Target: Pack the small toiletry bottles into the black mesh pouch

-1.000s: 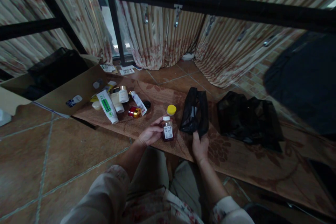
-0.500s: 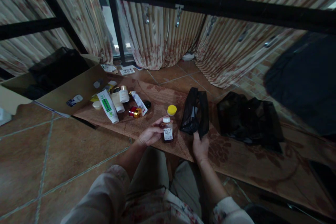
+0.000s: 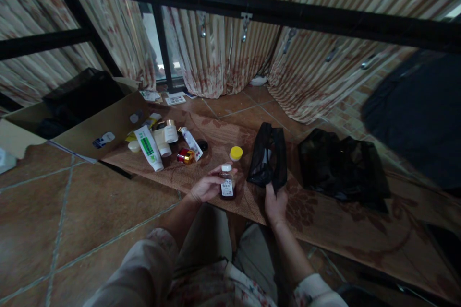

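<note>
My left hand (image 3: 209,187) is closed around a small dark bottle (image 3: 227,186) with a white cap and a white printed label, held upright near the front edge of the cloth-covered bench (image 3: 201,175). To its right, my right hand (image 3: 275,204) grips the near edge of a black mesh bag (image 3: 267,156). Something light-coloured shows dimly inside that bag. Just behind the bottle stands a small jar with a yellow lid (image 3: 236,153), touched by neither hand.
Left on the bench lie a white-and-green tube (image 3: 149,147), a white jar (image 3: 170,132), a red-and-gold jar (image 3: 186,156) and a slim tube (image 3: 191,143). A cardboard box (image 3: 90,139) holding black material stands at far left. More black bags (image 3: 340,168) sit at right.
The bottle in my left hand has shifted slightly left and down and turned a little. My right hand keeps its hold on the black mesh bag.
</note>
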Action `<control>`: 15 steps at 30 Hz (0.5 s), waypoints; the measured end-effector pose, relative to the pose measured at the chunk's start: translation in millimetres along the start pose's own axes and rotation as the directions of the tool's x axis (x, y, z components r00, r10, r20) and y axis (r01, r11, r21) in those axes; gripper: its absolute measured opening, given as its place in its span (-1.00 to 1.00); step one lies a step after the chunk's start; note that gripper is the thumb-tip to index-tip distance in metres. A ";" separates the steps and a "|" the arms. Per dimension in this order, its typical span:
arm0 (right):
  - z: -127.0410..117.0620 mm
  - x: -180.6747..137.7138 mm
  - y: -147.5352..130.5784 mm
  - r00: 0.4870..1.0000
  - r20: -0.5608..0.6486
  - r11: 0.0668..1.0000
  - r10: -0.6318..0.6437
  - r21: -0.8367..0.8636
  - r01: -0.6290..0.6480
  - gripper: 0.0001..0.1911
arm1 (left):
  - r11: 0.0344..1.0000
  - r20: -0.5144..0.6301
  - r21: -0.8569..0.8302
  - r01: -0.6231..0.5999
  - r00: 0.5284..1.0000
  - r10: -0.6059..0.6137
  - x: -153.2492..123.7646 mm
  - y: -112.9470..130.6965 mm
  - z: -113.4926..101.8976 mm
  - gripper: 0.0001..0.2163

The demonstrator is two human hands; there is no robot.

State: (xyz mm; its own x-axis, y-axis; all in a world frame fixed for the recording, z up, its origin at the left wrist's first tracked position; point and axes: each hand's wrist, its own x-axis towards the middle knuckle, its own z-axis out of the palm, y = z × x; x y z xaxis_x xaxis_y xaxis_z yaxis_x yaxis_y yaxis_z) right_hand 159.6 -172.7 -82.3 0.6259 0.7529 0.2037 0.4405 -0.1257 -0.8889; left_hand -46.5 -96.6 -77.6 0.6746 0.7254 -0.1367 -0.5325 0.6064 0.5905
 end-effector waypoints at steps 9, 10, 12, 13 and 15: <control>0.4 -0.3 1.4 1.000 -0.012 1.000 0.015 -0.006 -0.015 -0.51 | 1.000 -0.033 0.002 0.027 0.999 -0.027 5.4 -1.2 2.1 -0.65; 0.4 -0.2 1.6 1.000 -0.008 1.000 0.016 -0.002 -0.016 -0.51 | 1.000 -0.025 0.002 0.026 0.999 -0.026 5.7 -1.4 1.8 -0.65; 0.4 -0.1 1.6 1.000 0.000 1.000 0.017 0.007 -0.017 -0.52 | 1.000 -0.017 0.011 0.025 1.000 -0.025 6.2 -1.9 0.7 -0.65; 0.4 -0.1 1.4 1.000 0.003 1.000 0.017 0.011 -0.017 -0.53 | 1.000 -0.016 0.017 0.025 1.000 -0.025 6.3 -2.1 0.1 -0.65; 0.4 -0.2 0.9 1.000 0.005 1.000 0.020 0.013 -0.020 -0.54 | 1.000 -0.015 0.020 0.020 1.000 -0.020 6.4 -2.6 -1.1 -0.65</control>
State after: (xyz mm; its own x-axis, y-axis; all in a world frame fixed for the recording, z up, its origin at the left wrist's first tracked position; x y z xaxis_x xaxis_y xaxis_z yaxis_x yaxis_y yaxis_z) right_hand 159.7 -172.7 -83.3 0.6316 0.7531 0.1841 0.4193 -0.1321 -0.8982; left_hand -41.3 -93.2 -80.9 0.6775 0.7179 -0.1599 -0.5083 0.6142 0.6037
